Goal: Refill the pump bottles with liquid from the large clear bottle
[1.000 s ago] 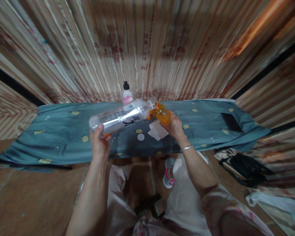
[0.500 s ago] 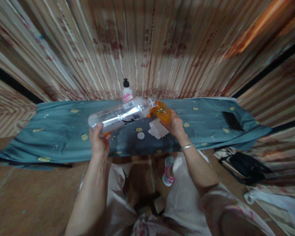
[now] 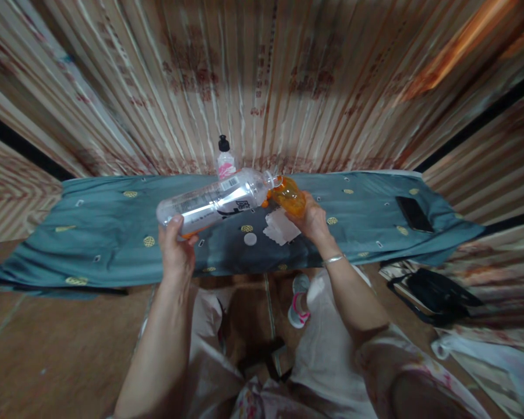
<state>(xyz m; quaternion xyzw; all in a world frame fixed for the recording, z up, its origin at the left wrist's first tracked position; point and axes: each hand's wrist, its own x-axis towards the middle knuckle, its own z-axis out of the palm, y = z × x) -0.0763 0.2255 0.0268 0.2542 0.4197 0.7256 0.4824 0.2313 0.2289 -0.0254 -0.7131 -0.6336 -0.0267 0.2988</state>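
My left hand (image 3: 177,241) is closed round the base end of a large clear plastic bottle (image 3: 213,203) with a label and dark print. The bottle lies tilted nearly level, neck pointing right. In my right hand (image 3: 312,218) is a smaller bottle of orange liquid (image 3: 290,196), tilted so that its top end leans left. The two mouths meet or nearly meet; I cannot tell whether they touch. Some orange colour shows along the underside of the large bottle. Under the hands, a crumpled white tissue (image 3: 282,226) and a white round cap (image 3: 250,239) lie on the cloth.
A pump-shaped bottle with a black top (image 3: 225,157) stands at the back of the teal cloth-covered table (image 3: 113,233). A black phone (image 3: 414,214) lies on the right. A dark bag (image 3: 436,294) sits on the floor at right. Striped curtains (image 3: 262,75) hang behind.
Both bottles stay mouth to mouth in my hands, with almost no movement. The view has shifted very slightly.
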